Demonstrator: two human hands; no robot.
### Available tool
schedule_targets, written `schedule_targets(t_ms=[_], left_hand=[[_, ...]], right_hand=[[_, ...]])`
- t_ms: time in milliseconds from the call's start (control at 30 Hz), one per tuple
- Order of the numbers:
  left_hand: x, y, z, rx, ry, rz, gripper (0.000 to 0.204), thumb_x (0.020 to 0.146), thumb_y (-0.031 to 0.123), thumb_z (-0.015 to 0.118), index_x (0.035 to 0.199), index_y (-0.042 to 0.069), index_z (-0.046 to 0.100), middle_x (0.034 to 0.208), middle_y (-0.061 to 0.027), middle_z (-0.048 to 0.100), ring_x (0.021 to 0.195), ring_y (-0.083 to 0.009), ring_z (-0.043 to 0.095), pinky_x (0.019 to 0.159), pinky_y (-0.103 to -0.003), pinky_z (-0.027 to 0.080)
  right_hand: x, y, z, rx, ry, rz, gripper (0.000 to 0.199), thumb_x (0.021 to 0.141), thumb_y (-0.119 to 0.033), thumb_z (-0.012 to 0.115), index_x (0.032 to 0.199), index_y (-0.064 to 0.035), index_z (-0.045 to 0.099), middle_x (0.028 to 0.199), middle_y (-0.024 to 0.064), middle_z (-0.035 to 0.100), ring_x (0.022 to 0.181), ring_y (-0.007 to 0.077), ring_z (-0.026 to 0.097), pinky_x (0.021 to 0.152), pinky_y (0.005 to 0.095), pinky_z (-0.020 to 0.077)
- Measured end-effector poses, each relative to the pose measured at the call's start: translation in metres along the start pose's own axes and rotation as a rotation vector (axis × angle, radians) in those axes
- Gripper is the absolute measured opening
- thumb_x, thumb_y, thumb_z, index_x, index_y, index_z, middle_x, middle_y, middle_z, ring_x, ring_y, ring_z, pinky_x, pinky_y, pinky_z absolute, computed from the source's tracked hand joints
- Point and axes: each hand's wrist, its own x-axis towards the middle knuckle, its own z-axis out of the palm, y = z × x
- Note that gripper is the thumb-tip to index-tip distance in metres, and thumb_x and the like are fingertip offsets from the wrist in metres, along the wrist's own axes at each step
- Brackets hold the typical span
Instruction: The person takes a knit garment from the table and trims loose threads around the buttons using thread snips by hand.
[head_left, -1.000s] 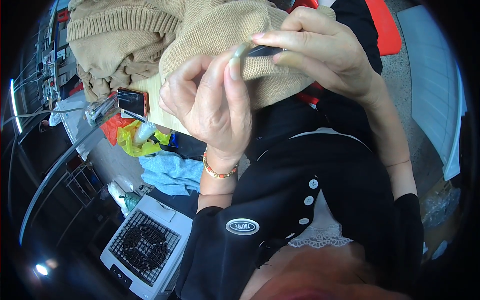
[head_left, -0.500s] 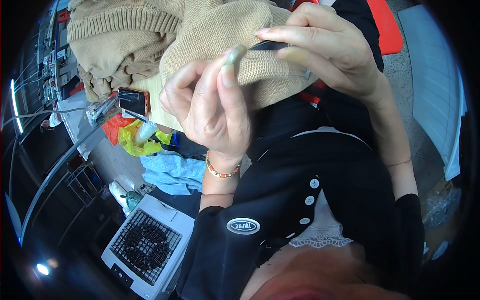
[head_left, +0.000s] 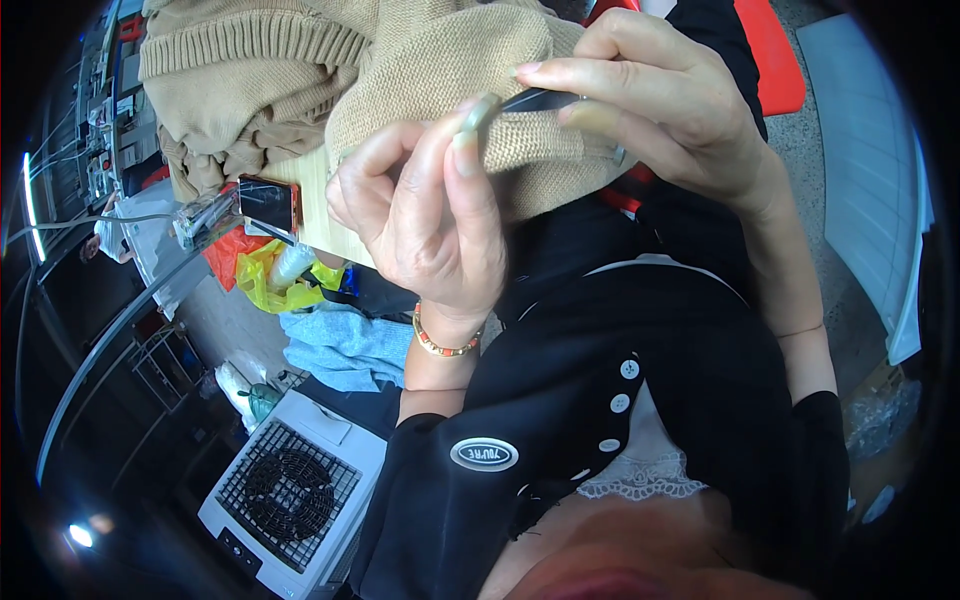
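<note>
A beige knitted garment piece [head_left: 440,85] hangs over the table's near edge, its narrow ribbed part between my two hands. My left hand [head_left: 435,205], with a bracelet on its wrist, pinches the knit's edge between thumb and fingers; a pale greenish cover or nail shows at one fingertip. My right hand [head_left: 665,100] closes thumb and fingertips on a dark, tapered tool [head_left: 540,99], whose thin end points at the left fingertips. Its exact kind is not plain, and the tip is partly hidden. The right thumb looks yellowish.
More beige knitwear [head_left: 225,85] is heaped at the left of the wooden table [head_left: 325,220]. A phone [head_left: 268,204] lies at its edge. Below are a yellow bag [head_left: 270,285], blue knitwear [head_left: 345,345] and an air cooler [head_left: 290,490]. A red stool [head_left: 770,60] stands right.
Both hands keep their grips. The left hand and the knit have shifted very slightly to the right, and the tool stays close to the left fingertips.
</note>
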Motion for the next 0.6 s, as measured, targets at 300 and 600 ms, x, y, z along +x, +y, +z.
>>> schedule_targets(t_ms=[300,600], left_hand=[[0.0001,-0.0010,-0.0007,0.013,-0.018,0.000,0.017,0.089,0.017,0.064,0.101,0.012,0.075,0.086,0.0010,0.056,0.081,-0.0127,0.045,0.078,-0.027,0.032],[-0.0008,0.0008,-0.0009,0.001,-0.004,-0.011,0.017,0.088,0.017,0.065,0.102,0.011,0.075,0.086,0.0006,0.056,0.083,-0.0128,0.046,0.080,-0.027,0.032]], right_hand=[[0.0015,-0.0003,-0.0011,-0.094,0.006,-0.031,0.032,0.072,-0.008,0.076,0.104,-0.0066,0.071,0.075,0.0023,0.057,0.066,0.0167,0.056,0.057,0.0282,0.0424],[0.0010,0.0030,0.0046,-0.076,0.048,-0.055,0.031,0.071,-0.007,0.076,0.102,-0.0070,0.072,0.075,0.0020,0.057,0.064,0.0166,0.056,0.055,0.0277,0.0432]])
